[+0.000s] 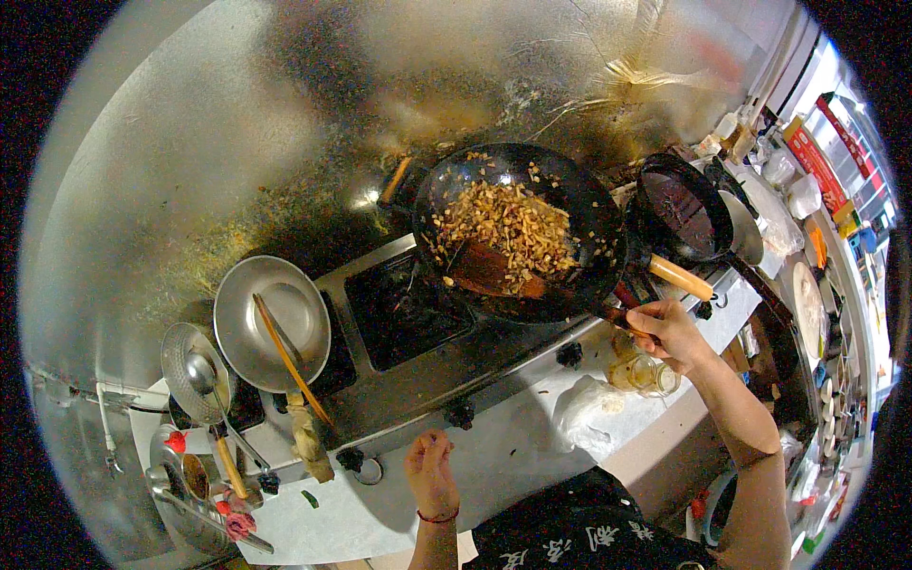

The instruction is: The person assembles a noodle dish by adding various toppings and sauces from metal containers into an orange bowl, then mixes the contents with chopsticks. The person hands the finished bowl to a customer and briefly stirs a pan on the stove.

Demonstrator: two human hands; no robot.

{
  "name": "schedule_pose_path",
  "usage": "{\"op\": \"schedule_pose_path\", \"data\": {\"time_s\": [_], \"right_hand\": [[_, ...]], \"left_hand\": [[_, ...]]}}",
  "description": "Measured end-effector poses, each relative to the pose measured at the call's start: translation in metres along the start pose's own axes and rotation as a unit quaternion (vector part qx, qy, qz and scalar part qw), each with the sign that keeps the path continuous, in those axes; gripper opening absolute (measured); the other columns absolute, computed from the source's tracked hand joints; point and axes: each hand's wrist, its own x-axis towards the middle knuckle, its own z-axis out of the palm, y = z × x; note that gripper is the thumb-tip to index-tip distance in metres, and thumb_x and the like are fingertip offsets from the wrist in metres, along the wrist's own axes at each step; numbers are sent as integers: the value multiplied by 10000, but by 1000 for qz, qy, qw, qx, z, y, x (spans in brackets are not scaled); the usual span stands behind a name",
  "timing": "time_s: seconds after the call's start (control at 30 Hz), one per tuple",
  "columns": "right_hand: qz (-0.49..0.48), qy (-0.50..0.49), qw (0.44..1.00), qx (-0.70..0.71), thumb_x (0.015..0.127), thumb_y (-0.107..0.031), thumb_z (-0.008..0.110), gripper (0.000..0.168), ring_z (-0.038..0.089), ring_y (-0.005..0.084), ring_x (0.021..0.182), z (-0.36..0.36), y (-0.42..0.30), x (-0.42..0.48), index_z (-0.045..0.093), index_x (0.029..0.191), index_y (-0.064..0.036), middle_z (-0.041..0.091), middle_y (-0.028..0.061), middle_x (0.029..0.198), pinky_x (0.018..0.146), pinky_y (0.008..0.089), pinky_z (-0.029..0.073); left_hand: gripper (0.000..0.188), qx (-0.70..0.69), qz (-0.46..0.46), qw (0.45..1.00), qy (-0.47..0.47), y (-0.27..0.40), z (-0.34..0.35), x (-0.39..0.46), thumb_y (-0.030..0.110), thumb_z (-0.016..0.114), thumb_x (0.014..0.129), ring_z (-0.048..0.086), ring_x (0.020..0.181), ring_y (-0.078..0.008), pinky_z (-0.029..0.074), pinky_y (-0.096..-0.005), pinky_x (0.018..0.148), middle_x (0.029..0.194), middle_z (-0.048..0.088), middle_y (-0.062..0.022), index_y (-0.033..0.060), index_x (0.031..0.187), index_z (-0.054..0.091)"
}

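Note:
My right hand [664,333] grips the dark handle of a brown wooden spatula [491,269]. The spatula's blade lies in a black wok [598,214], partly under browned, chopped food [509,224]. From the wok's right side sticks out a light wooden handle [680,276], just above my right hand and apart from it. My left hand [432,467] hangs before the stove's front edge with its fingers curled together; nothing shows in them. The closest thing to it is a black stove knob [460,412].
Left on the stove [406,377] sits a grey metal pan [246,320] with chopsticks [292,360] across it. Beside it are a perforated strainer [178,349] and a ladle [201,374]. A black pan of dark liquid [680,206] stands right; glass jars [645,374] are below my right hand.

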Motion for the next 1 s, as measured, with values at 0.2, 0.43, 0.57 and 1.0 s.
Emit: {"op": "schedule_pose_path", "data": {"time_s": [0.2,0.43,0.57,1.0], "right_hand": [[-80,15,994,-75,866,-197,569,224,387,40,423,0,3,1,601,720,-31,487,-24,520,381,209,285],[-178,83,968,-158,840,-143,604,188,442,58,478,1,3,1,618,739,15,516,-12,549,431,230,349],[-203,108,956,-181,827,-136,620,164,447,53,493,2,-2,-3,625,756,12,513,-11,563,437,226,355],[-258,115,914,-291,796,-178,640,206,568,212,596,6,-3,-4,645,816,27,636,136,720,573,320,441]], "left_hand": [[202,8,1,1000,-12,-10,-11,4,47,566,800,460,770,-123,370,-275,720,804,524,-31,96,662,426],[216,26,20,999,-17,-2,-4,-1,49,563,805,459,757,-126,372,-281,725,787,515,-26,101,650,422],[213,6,2,1000,4,-12,-15,2,54,570,806,459,749,-124,373,-280,725,776,509,-20,98,651,430],[218,2,15,1000,-8,-1,-2,-1,51,568,803,458,759,-128,374,-282,719,784,515,-25,97,642,430]]}}
